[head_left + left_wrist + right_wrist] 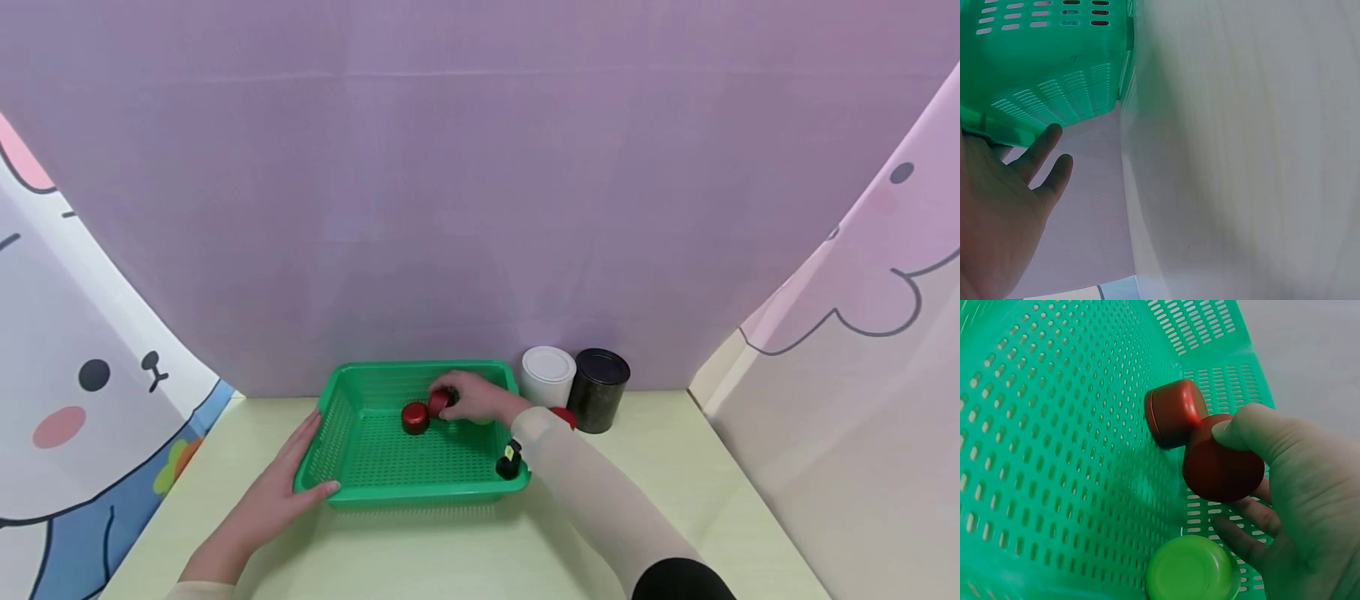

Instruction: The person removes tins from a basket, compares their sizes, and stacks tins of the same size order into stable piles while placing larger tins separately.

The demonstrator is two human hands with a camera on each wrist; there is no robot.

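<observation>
My right hand reaches into the green plastic basket and grips a small round red tin between thumb and fingers. Another small red tin, with a lid seam round it, is beside the held one in the basket. Nearer the right end sits a round green tin, mostly behind my hand in the head view. My left hand holds the basket's left front corner, thumb over the front rim and fingers along the outside of the left wall.
Just right of the basket stand a white can and a black can. A red item shows in part behind my right sleeve. A purple cloth wall rises behind the pale table.
</observation>
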